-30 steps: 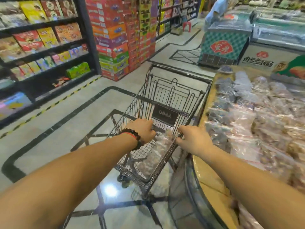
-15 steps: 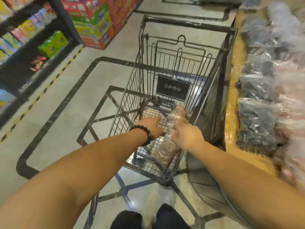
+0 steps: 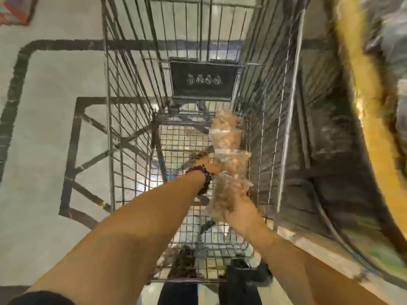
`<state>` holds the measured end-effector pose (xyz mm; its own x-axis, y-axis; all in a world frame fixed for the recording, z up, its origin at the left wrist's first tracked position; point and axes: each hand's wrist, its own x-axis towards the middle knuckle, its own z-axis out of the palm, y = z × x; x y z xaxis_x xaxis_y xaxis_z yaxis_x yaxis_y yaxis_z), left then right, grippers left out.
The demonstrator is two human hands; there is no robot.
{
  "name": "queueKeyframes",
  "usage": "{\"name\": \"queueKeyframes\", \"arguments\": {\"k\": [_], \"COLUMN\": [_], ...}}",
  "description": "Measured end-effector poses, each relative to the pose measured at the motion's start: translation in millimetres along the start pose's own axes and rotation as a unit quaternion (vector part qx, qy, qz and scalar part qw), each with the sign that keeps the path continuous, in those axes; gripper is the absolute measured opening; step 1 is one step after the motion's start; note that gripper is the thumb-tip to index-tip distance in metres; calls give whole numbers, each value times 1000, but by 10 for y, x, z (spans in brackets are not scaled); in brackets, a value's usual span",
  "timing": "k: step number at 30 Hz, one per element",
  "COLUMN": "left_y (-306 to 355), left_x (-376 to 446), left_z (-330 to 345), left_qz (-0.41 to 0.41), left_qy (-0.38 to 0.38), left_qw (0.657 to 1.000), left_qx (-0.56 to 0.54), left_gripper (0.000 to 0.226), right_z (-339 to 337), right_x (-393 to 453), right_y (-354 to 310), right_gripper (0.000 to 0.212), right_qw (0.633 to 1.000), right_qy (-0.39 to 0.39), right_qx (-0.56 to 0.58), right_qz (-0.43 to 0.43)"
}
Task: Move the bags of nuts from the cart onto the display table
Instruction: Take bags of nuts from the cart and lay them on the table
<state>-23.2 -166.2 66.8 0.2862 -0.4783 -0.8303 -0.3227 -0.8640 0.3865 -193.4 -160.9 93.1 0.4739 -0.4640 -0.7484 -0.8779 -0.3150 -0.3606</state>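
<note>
Reaching down into the cart [image 3: 132,89], I had both hands on the bags [image 3: 229,155] of nuts, a soft clear stack lying along the right wall of the basket. My right hand [image 3: 241,213] gripped the near end of the stack; my left hand [image 3: 210,168] was pressed against its side, though the blur hid how those fingers lay. Nothing had cleared the basket yet. The bench [image 3: 361,106] sat just right of the cart, its load a blur. By my reckoning, the lift and carry across were all still ahead.
</note>
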Motion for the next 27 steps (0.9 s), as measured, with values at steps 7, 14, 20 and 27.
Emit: {"name": "queueKeyframes", "arguments": {"k": [7, 14, 20, 27], "left_y": [-354, -323, -426, -571], "left_x": [868, 1061, 1030, 846], "left_z": [518, 700, 808, 710], "left_qz": [-56, -32, -25, -13], "left_qy": [-86, -57, -31, -22], "left_qw": [968, 929, 909, 876], "left_qx": [-229, -363, -416, -482], "left_gripper": [80, 75, 49, 41], "right_z": [543, 768, 772, 797], "right_x": [466, 754, 806, 626], "right_y": [263, 282, 310, 199], "right_gripper": [59, 60, 46, 58], "right_qw": [940, 863, 839, 851], "right_qy": [14, 116, 95, 102], "right_qx": [285, 426, 439, 458], "right_qz": [186, 245, 307, 238]}}
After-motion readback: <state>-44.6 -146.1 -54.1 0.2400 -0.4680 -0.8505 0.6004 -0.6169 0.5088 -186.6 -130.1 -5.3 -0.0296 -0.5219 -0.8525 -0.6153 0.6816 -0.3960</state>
